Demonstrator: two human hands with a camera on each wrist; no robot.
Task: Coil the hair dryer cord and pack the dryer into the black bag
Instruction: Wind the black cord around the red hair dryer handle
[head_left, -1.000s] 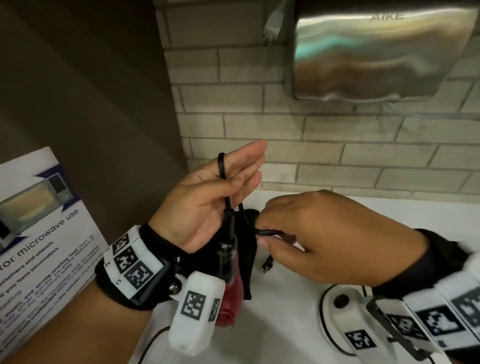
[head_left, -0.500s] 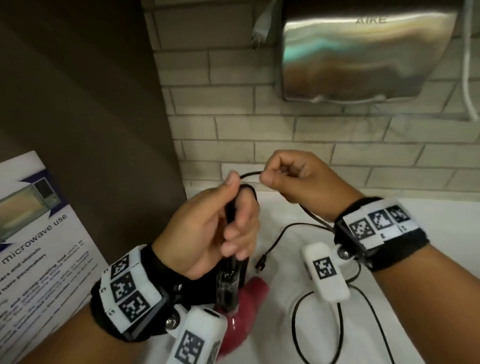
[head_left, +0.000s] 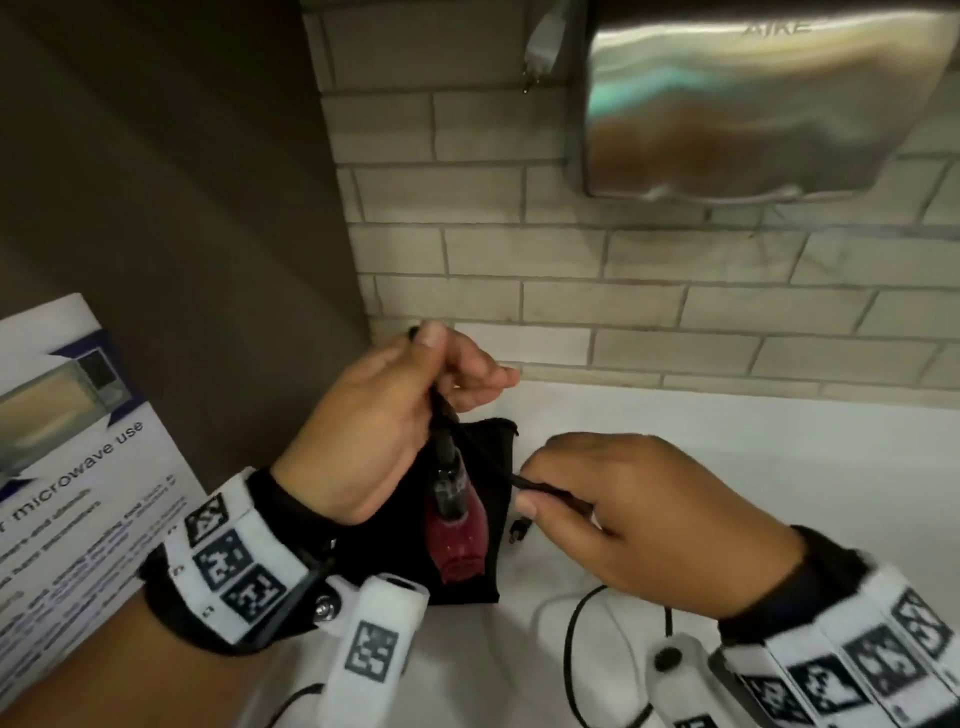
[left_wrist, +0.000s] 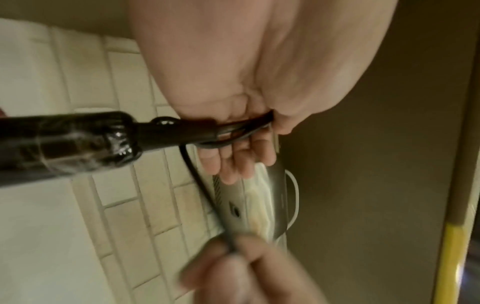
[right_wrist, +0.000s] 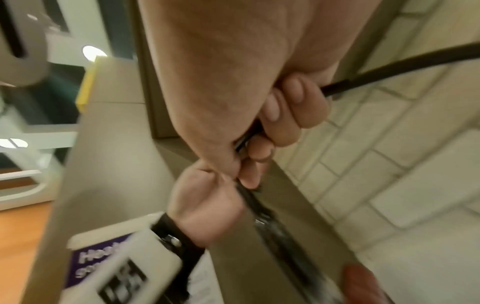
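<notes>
Left hand (head_left: 384, 415) pinching cord (head_left: 550, 488) loops between thumb and fingers, red hair dryer (head_left: 457, 535) dangling below the palm, over the black bag (head_left: 498, 457) on the white tabletop (head_left: 727, 426). Right hand (head_left: 639, 514) just right of it, curled, pinching the cord's next stretch; slack trailing under the wrist

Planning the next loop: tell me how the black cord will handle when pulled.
Probably floppy: the cord lies in loose curves on the counter. It looks thin and likely light. Gathered loops may spring apart unless the left hand pinches them; the right hand grips the free length.
</notes>
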